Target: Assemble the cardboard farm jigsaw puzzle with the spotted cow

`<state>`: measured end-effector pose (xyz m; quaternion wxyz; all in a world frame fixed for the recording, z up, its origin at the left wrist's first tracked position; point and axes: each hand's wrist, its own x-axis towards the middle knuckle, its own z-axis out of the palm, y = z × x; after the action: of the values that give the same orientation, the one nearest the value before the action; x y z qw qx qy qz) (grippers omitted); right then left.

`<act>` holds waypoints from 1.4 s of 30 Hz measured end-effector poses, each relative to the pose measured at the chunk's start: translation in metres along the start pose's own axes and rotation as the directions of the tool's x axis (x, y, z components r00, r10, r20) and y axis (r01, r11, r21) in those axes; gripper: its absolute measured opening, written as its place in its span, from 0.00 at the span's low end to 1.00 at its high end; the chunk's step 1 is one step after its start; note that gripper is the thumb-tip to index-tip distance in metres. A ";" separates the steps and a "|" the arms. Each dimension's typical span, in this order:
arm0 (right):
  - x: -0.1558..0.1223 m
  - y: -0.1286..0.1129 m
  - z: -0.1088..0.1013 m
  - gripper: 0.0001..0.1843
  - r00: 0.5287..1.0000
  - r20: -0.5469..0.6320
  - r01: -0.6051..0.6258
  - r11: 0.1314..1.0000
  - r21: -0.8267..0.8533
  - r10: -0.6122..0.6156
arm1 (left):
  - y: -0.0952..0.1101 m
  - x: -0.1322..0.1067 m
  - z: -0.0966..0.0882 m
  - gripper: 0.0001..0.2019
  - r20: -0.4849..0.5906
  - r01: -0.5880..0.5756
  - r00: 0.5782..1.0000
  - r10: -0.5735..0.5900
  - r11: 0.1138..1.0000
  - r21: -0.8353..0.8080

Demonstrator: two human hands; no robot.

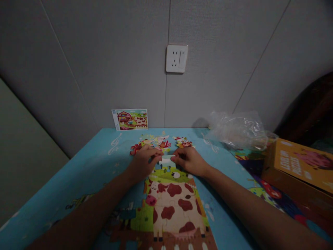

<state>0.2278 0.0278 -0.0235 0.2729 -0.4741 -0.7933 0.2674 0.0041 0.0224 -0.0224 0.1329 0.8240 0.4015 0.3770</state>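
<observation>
The left hand and right hand close in from either side on a pale piece, their fingers pinching its two ends, so both grips are shut on it. The piece sits at the 12 o'clock edge of a cow puzzle, which lies assembled on a blue table and runs toward 6 o'clock. Loose pieces are scattered at 12 o'clock, just past the knuckles, with a smaller cluster at 1 o'clock. A picture card leans on the wall at 12 o'clock, below a socket. A plastic bag lies at 2 o'clock and a yellow box at 3 o'clock. Pressing unevenly could tip the piece or lift its neighbours at the puzzle edge. A careless sweep of the knuckles could scatter the loose pieces, and the dim light could make similar colours easy to confuse
</observation>
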 end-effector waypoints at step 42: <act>0.000 -0.012 0.001 0.14 0.999 -0.023 -0.032 0.976 0.217 0.038 | 0.006 0.004 -0.011 0.09 -0.060 -0.061 0.996 0.062 0.998 0.026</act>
<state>0.2194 0.0224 -0.0161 0.3286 -0.4590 -0.7472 0.3506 0.0012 0.0207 -0.0102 0.0989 0.8256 0.3844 0.4011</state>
